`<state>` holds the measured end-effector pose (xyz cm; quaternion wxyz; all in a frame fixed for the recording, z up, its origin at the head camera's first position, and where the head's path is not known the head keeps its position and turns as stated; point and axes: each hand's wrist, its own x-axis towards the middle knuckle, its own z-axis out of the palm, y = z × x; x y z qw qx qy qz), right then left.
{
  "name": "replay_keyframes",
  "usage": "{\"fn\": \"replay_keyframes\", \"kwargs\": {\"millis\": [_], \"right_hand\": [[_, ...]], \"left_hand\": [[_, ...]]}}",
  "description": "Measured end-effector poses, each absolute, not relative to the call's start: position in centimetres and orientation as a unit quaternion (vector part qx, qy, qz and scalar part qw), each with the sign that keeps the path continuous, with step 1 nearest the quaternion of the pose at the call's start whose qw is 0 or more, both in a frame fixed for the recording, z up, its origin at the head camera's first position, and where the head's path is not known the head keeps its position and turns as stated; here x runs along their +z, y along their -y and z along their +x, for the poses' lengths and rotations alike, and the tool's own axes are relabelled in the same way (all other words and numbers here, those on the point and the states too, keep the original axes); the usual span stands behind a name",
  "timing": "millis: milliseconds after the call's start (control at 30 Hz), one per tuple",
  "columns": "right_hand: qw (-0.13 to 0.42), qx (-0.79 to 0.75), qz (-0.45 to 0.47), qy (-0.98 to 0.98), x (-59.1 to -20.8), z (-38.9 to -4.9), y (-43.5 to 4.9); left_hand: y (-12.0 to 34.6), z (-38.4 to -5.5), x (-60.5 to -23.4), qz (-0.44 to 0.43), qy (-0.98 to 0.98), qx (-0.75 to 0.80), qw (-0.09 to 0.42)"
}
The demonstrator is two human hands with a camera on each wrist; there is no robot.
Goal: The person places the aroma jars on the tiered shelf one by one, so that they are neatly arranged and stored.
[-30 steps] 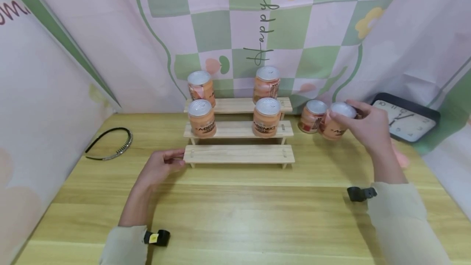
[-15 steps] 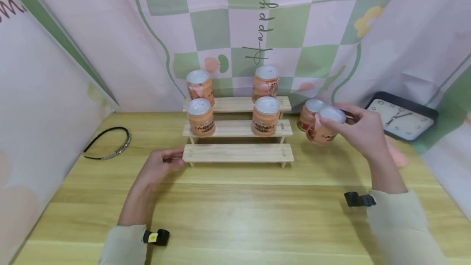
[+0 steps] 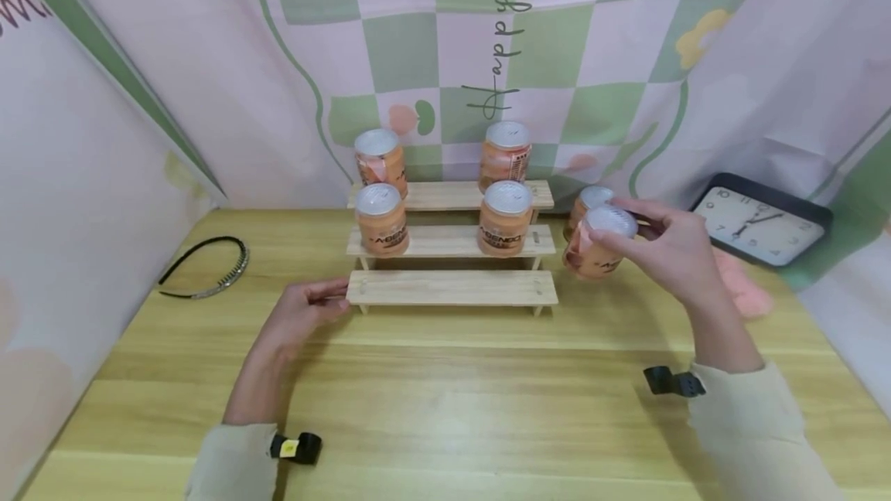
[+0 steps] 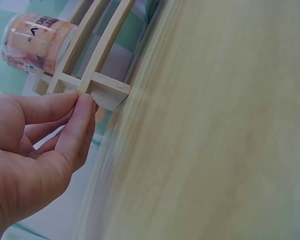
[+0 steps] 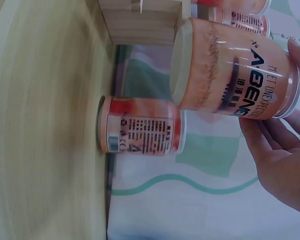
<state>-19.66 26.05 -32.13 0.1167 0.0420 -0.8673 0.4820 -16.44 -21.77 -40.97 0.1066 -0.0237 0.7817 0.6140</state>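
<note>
A three-step wooden display rack (image 3: 452,288) stands on the table. My left hand (image 3: 299,311) pinches the left end of its lowest step between thumb and fingers, as the left wrist view shows closely. My right hand (image 3: 671,253) grips an orange can (image 3: 595,253) with a silver lid near its top. That can (image 5: 235,70) hangs above the table in the right wrist view, right of the rack. Behind it, a similar can (image 5: 140,125) stands on the table, partly hidden in the head view. Two cans stand on the middle step and two on the top step.
A black-framed clock (image 3: 762,219) leans at the back right, with a soft pink item (image 3: 748,296) in front of it. A black headband (image 3: 240,273) lies at the left. A checkered cloth (image 3: 473,52) hangs behind the rack.
My right hand has lifted the can off the table beside the other one and carried it left toward the rack. My left hand has stayed on the rack's end.
</note>
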Motion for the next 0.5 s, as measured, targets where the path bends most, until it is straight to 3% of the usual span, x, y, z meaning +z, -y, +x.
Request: {"fn": "replay_keyframes", "kwargs": {"millis": [500], "right_hand": [[0.136,0.465,0.091,0.870,-31.6,-18.8,-24.1]], "left_hand": [[21.6,-16.5,-40.9,-0.027,-0.779,0.617,0.108]]}}
